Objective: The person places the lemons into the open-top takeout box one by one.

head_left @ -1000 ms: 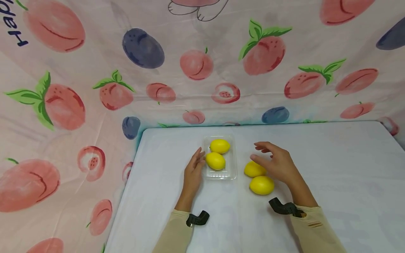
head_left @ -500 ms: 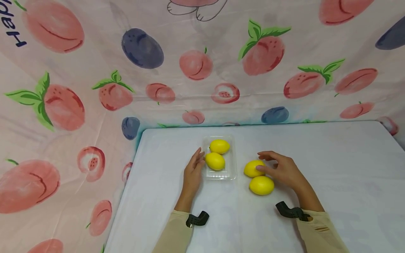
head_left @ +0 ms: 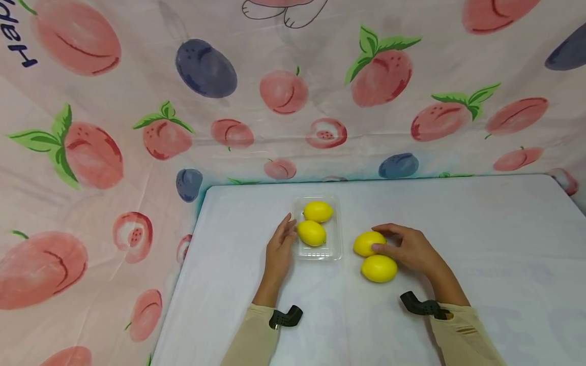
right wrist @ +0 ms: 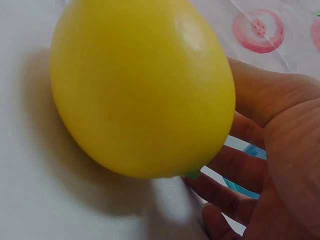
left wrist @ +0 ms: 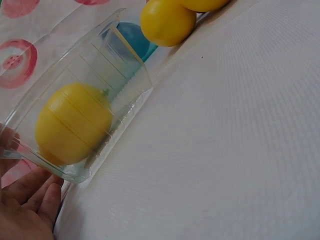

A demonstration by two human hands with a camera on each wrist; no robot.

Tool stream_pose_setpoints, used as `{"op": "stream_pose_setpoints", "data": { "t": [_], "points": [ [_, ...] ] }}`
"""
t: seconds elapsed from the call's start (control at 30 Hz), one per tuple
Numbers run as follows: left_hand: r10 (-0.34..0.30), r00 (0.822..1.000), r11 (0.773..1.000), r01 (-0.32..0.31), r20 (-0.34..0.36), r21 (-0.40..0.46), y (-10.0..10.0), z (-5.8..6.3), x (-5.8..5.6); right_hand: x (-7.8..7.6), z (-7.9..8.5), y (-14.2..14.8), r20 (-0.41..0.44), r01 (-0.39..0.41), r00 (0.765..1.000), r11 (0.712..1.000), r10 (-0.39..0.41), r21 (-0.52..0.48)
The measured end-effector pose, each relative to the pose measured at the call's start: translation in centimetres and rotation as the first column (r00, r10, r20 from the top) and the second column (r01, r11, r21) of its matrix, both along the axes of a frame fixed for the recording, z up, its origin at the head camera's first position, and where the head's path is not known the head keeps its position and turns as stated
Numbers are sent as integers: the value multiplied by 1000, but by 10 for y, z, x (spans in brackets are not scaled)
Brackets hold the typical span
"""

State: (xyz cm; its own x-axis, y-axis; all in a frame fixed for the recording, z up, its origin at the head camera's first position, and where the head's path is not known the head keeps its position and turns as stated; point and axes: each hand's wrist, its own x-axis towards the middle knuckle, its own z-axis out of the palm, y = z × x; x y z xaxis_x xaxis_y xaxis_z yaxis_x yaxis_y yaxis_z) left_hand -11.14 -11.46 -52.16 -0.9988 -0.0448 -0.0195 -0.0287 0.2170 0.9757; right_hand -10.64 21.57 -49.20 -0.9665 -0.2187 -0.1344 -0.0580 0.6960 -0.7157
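Two yellow lemons lie in a clear plastic container (head_left: 335, 249), one farther lemon (head_left: 318, 211) and one nearer lemon (head_left: 312, 233). Beside the container's left wall is my left hand (head_left: 279, 249), its fingers loosely bent at the side and rim. Right of the container, two more lemons rest close together on the table. My right hand (head_left: 412, 247) pinches the upper one, the lemon (head_left: 366, 243), with the thumb in front and fingers behind. Just below sits the other loose lemon (head_left: 379, 268); a large lemon (right wrist: 140, 90) hides part of the right hand in the right wrist view.
A white cloth covers the table (head_left: 503, 264). Behind it and along its left side hangs a fruit-printed curtain (head_left: 293, 137). A black wrist mount (head_left: 286, 316) sits on the left sleeve and another black mount (head_left: 423, 306) on the right.
My right hand has come down and slightly right from above the loose lemons, and its thumb and fingers have closed about the upper one. The left hand stays by the container.
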Motion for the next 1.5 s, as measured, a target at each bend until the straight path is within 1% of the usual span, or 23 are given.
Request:
{"op": "stream_pose_setpoints", "data": {
  "t": [0.23, 0.5, 0.63, 0.77, 0.97, 1.0, 1.23, 1.5],
  "points": [
    [-3, 1000, 1000, 3, -3, 0, 0, 0, 1, 0, -4, 2, 26, -16, 1000, 1000, 16, 13],
    [1, 1000, 1000, -1, -9, -3, 0, 0, 1, 1, -5, 0, 17, -14, 1000, 1000, 14, -3],
    [7, 1000, 1000, -7, -9, -3, -1, -1, 2, 2, -4, -1, 17, -3, 1000, 1000, 3, -13],
    [6, 1000, 1000, -6, -3, 1, -2, -1, 3, 2, -5, -1, -4, 14, 1000, 1000, -14, -10],
    [5, 1000, 1000, -5, 2, 26, -1, 0, 2, 2, -5, 0, -24, 50, 998, 999, -50, -7],
    [4, 1000, 1000, -4, 9, 27, 0, 1, 1, 2, -4, 0, -25, 57, 998, 998, -57, -8],
    [-1, 1000, 999, -1, 29, 46, 6, 35, 12, 1, -4, 2, -57, 96, 994, 995, -98, -41],
    [2, 999, 999, -4, 35, 52, 6, 36, 11, 0, -3, 2, -53, 132, 989, 990, -135, -54]
  ]
}}
